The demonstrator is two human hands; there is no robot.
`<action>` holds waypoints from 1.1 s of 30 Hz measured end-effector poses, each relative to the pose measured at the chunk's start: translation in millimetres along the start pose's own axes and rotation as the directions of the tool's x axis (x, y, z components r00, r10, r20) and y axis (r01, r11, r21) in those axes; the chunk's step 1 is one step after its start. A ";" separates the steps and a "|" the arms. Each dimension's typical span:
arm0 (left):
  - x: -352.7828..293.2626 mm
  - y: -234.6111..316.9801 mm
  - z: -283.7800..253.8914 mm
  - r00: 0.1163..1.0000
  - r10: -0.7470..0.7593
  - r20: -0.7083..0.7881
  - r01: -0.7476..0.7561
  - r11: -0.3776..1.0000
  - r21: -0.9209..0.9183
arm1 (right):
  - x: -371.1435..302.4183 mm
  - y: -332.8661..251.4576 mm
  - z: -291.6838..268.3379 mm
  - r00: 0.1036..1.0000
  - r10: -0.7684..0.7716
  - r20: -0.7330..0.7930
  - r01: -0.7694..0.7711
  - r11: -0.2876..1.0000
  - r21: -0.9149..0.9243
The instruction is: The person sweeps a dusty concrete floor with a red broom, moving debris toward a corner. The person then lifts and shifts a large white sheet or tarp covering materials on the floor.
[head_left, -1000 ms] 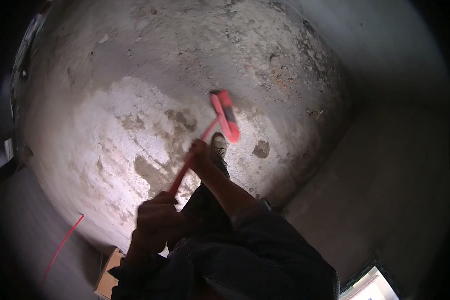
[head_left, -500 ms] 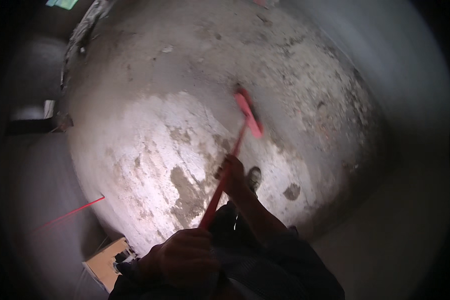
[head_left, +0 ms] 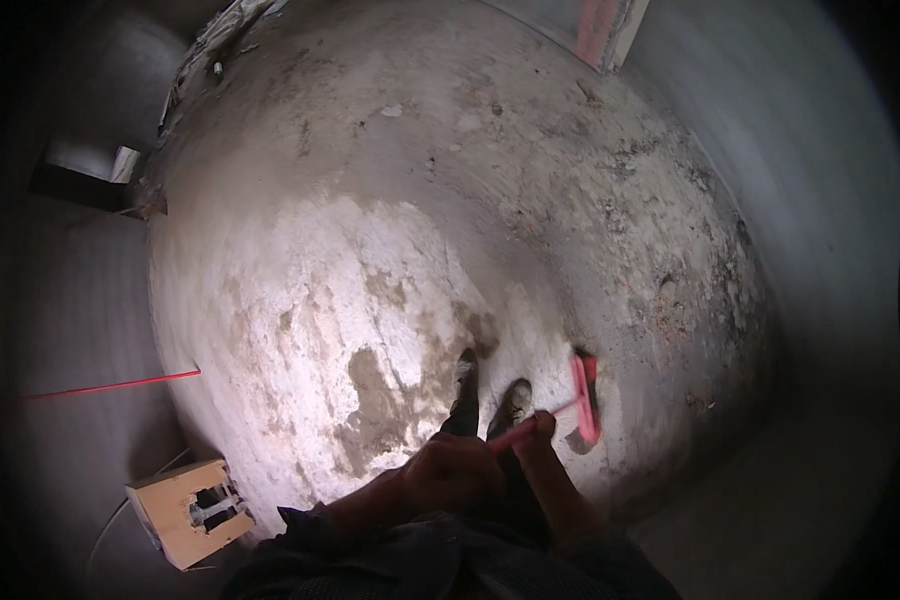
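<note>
A push broom with a red head (head_left: pixel 584 398) and a red handle slants across in front of me, its head low on the concrete floor beside my right shoe. My right hand (head_left: pixel 538 430) grips the handle partway down, close to the head. Closed round the upper part of the handle, my left hand (head_left: pixel 454 472) is near my body. The handle's top end is hidden behind my left hand. Motion blurs the broom a little.
Rough, stained concrete floor (head_left: pixel 310 270) spreads around my feet, with loose debris and dust (head_left: pixel 670 290) along the right wall (head_left: pixel 810 200). A cardboard box (head_left: pixel 175 510) stands at lower left, below a thin red rod or line (head_left: pixel 120 384). A framed panel (head_left: pixel 600 35) is at the top.
The broom head has swung from ahead of me back toward my feet and to the right. Both hands remain on the handle; the right hand moved nearer and rightward. My view has shifted.
</note>
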State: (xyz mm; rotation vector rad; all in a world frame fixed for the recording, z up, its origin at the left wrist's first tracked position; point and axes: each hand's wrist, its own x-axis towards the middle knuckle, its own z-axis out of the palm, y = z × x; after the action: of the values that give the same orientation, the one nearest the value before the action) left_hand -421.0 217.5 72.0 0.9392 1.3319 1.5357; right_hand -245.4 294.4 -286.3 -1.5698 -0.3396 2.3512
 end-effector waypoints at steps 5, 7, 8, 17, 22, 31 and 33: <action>42.1 10.7 -41.6 0.958 0.240 0.154 -0.279 0.899 0.337 | 114.5 -37.5 148.9 0.952 0.102 0.288 -0.152 0.976 0.157; 13.1 8.8 -49.5 0.957 0.237 0.165 -0.288 0.844 0.453 | 53.4 -18.2 221.6 0.918 0.279 0.282 -0.313 0.946 0.085; 13.6 12.3 -49.6 0.939 0.264 0.219 -0.340 0.803 0.489 | 49.4 -21.4 236.6 0.892 0.285 0.350 -0.320 0.946 0.045; -0.4 82.1 -78.5 0.946 0.240 0.218 -0.298 0.907 0.298 | -44.4 -39.4 257.3 0.952 0.205 0.228 -0.235 0.965 0.117; -13.1 92.2 -115.4 0.991 0.017 0.135 -0.041 0.983 0.177 | -98.0 -6.3 190.9 0.990 0.137 -0.020 -0.129 0.965 0.227; -25.1 33.7 -168.9 0.993 -0.085 -0.076 0.091 0.993 0.076 | -36.5 74.8 203.4 0.946 0.238 -0.221 -0.191 0.958 0.216; -8.7 34.6 -177.3 0.992 0.018 -0.124 0.012 0.970 0.244 | 18.8 93.3 233.5 0.998 0.065 -0.005 -0.063 0.985 0.162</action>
State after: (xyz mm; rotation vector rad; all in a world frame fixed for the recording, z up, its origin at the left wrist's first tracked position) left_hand -588.1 148.9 81.1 1.0082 1.6388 1.4756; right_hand -478.6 206.9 -247.2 -1.5377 -0.0937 2.3513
